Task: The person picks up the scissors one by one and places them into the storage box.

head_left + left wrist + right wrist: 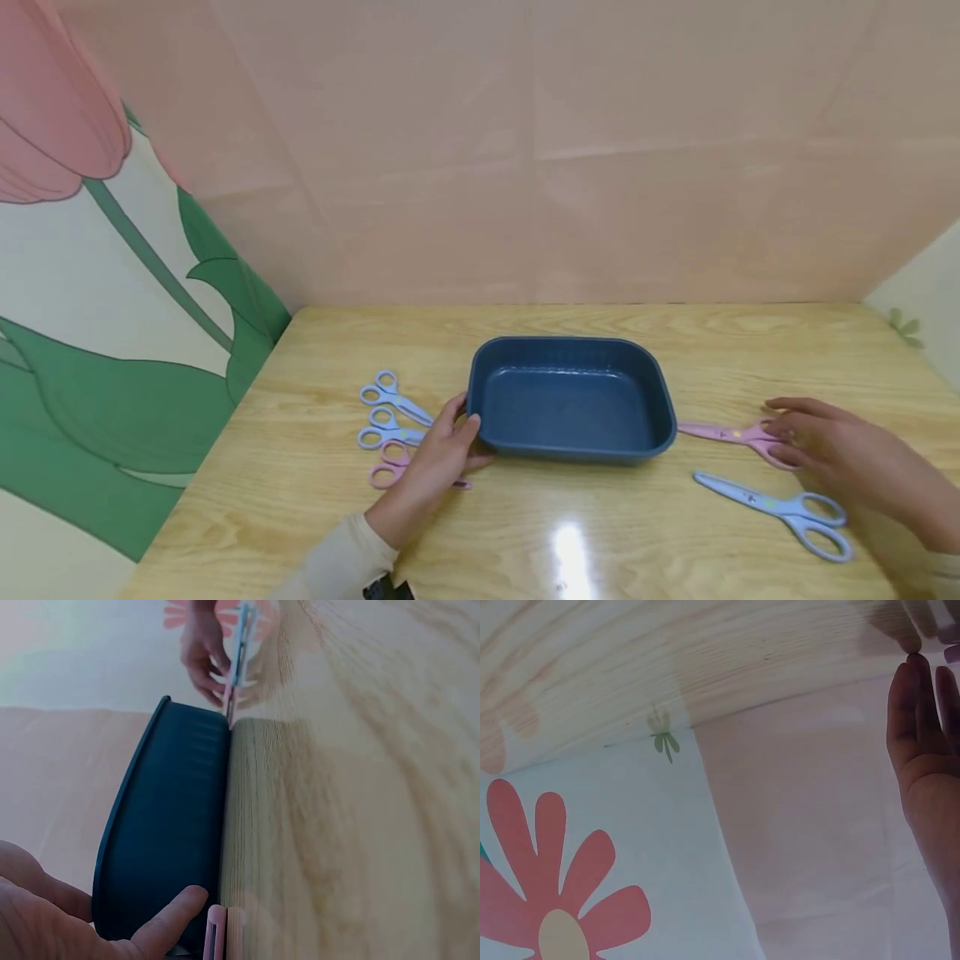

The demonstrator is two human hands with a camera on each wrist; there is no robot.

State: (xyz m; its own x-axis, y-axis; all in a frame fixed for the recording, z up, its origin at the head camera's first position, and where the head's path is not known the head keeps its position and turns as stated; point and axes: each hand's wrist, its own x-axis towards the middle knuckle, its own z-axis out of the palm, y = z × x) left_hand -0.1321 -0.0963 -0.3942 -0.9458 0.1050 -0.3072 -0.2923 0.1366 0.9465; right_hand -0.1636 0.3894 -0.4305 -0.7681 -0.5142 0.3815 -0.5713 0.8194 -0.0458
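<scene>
A dark blue rectangular dish [570, 408] sits in the middle of the wooden table. My left hand [446, 442] grips its near left corner, and the left wrist view shows fingers [169, 922] pressed along the outer wall. To the right, my right hand [840, 442] reaches over the handles of pink scissors [723, 434], its fingertips at the handle loops. Those blades point left at the dish. Light blue scissors [772, 503] lie nearer, below that hand. In the right wrist view my right hand [922, 750] shows at the edge with fingers fairly straight.
Left of the dish lie two light blue scissors [408, 408] and a pink pair [392, 466], partly covered by my left hand and forearm. A pinkish covering [525, 208] rises behind the table's back edge. Flower-patterned panels [150, 358] stand at the sides.
</scene>
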